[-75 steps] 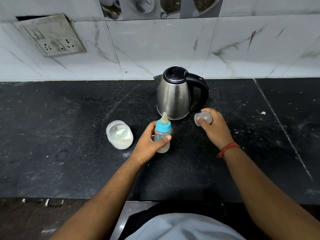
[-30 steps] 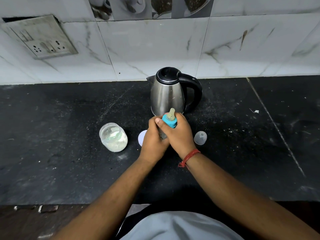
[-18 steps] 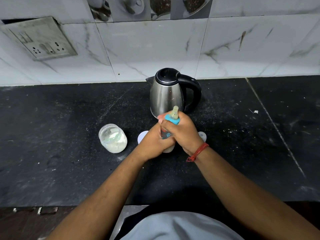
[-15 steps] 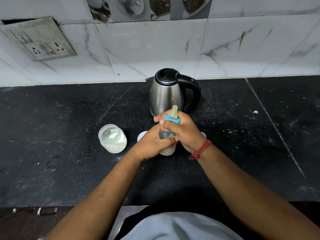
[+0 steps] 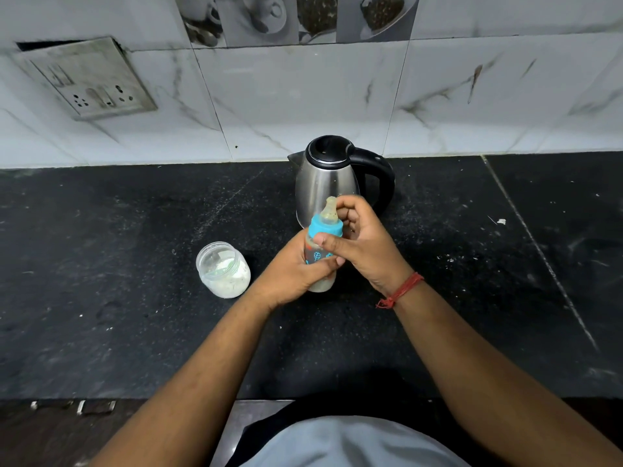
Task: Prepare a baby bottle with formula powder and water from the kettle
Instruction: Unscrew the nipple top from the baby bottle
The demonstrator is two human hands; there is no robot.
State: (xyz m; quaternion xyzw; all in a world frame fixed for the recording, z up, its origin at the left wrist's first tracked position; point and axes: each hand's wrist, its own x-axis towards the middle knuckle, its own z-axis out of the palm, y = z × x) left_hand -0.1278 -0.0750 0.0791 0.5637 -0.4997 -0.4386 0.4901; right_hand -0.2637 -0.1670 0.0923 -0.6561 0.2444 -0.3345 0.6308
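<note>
Since the bottle (image 5: 320, 261) is small, stiff plastic and looks light, it sits upright just off or on the surface (image 5: 135, 332) in front of the kettle (image 5: 325, 183), left hand (image 5: 296, 274) curled round its body. Right hand (image 5: 362, 247) grip pinches near the blue collar (image 5: 325, 228), thumb on it; best hold is body plus collar, not the soft teat. Powder jar (image 5: 224, 269) stands just left, open and likely tippable.

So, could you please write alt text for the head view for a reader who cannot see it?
Two hands hold a baby bottle upright above a black counter: the left hand grips its body, the right hand its blue collar. A steel kettle stands behind, an open jar of white powder to the left.
</note>
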